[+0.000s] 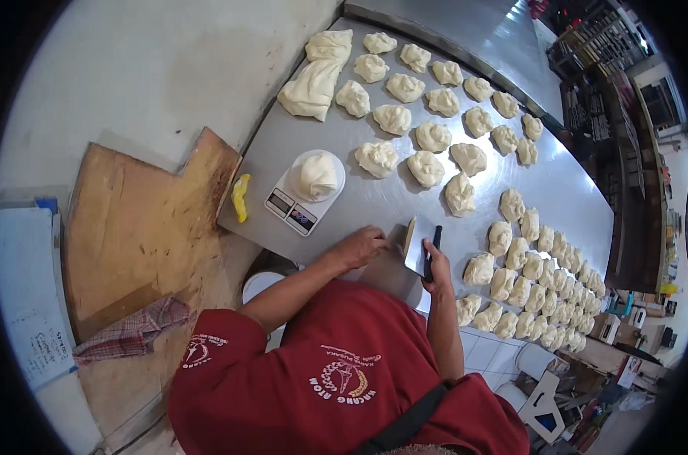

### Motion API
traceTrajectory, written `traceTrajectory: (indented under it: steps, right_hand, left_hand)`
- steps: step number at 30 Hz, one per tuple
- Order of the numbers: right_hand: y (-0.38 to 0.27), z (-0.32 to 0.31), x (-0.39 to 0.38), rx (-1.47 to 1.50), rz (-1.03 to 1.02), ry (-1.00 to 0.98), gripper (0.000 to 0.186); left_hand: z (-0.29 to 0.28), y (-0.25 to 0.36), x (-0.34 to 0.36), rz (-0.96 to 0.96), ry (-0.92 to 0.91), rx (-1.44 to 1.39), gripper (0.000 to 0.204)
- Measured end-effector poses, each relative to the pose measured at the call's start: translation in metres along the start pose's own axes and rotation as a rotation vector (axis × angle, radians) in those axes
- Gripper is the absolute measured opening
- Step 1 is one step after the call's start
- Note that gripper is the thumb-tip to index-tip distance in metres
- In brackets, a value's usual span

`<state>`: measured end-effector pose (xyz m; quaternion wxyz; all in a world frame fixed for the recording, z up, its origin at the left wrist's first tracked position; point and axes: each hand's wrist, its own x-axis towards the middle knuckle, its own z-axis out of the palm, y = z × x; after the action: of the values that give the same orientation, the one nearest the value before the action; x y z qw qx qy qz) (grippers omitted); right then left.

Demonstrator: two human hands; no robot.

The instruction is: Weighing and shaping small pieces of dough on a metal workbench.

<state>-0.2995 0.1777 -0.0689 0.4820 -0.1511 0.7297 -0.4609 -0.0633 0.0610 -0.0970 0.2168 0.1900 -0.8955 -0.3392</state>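
Observation:
My right hand [433, 269] grips the black handle of a metal dough scraper [418, 246], which has some pale material along its left edge. My left hand [369, 245] is left of the scraper, low over the steel table [291, 129], fingers curled; what they hold, if anything, is too small to make out. Beyond it, a white digital scale [289, 208] carries a dough lump [316, 177]. Several rough dough pieces [431, 135] lie across the back, several more [502, 284] in close rows at the right. A larger dough mass [314, 76] lies at the far left corner.
A yellow crumpled item [241, 197] lies at the table's left edge. A wall with wooden boards [131, 227] and a checked cloth [135, 330] borders the left. A white bucket [257, 284] is below the table; cluttered shelves [602, 106] and containers [534, 359] stand at the right.

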Motion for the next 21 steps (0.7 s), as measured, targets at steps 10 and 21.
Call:
traceTrajectory:
  steps: [10,21]
  right_hand:
    - [-0.018,-0.028,-0.022,0.332,0.220,-0.037,0.038]
    - [-0.035,-0.037,-0.028,0.258,0.072,0.149,0.037]
  left_hand:
    - [-0.137,-0.013,0.013,-0.285,0.678,0.242,0.016]
    - [-0.022,0.054,0.038,-0.308,0.162,0.116,0.030]
